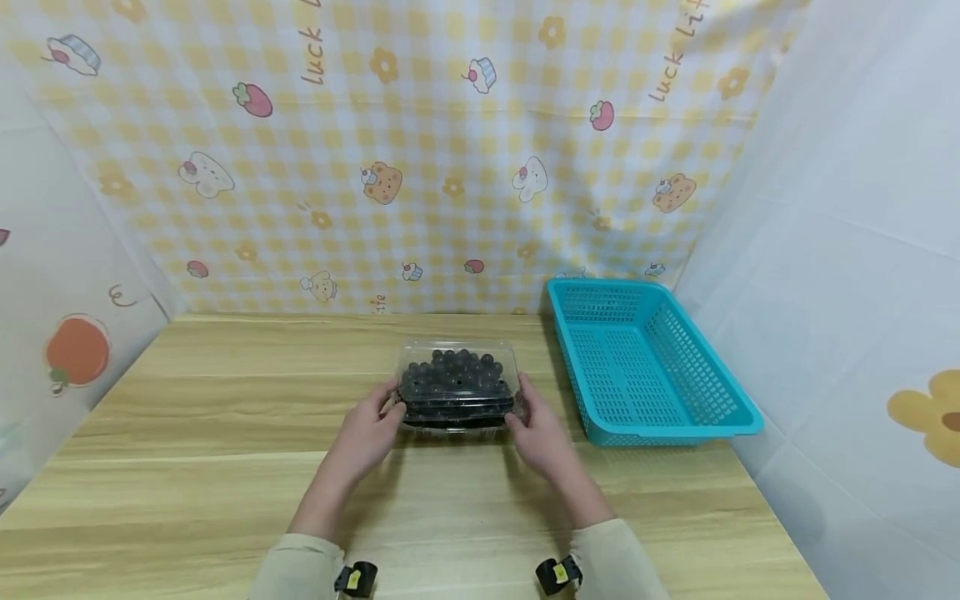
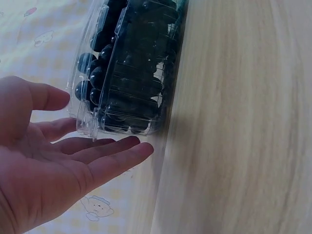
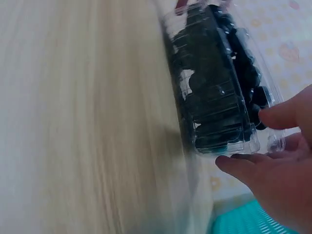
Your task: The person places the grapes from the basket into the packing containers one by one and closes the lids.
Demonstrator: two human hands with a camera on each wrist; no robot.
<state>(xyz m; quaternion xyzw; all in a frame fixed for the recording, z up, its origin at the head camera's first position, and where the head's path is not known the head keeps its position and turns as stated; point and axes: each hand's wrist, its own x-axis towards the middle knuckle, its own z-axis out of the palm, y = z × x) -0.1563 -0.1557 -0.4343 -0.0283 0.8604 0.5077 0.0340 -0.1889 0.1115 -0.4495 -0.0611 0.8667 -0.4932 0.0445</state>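
A clear plastic clamshell box [image 1: 459, 408] of dark, round, grape-like fruit [image 1: 453, 371] is at the middle of the wooden table. My left hand [image 1: 372, 427] holds its left end, thumb at the lid's edge. In the left wrist view, the other fingers of that hand [image 2: 63, 153] stretch along the end of the box [image 2: 131, 87]. At the opposite end, my right hand [image 1: 542, 429] grips the rim. The right wrist view shows this thumb over the lid edge and the fingers [image 3: 239, 168] by the box's end. Whether the base touches the table cannot be told.
To the right stands a turquoise plastic basket [image 1: 600, 417] with slotted walls and nothing in it. A checked cloth [image 1: 450, 225] hangs behind the wooden table [image 1: 225, 417], and white sheets close off both sides.
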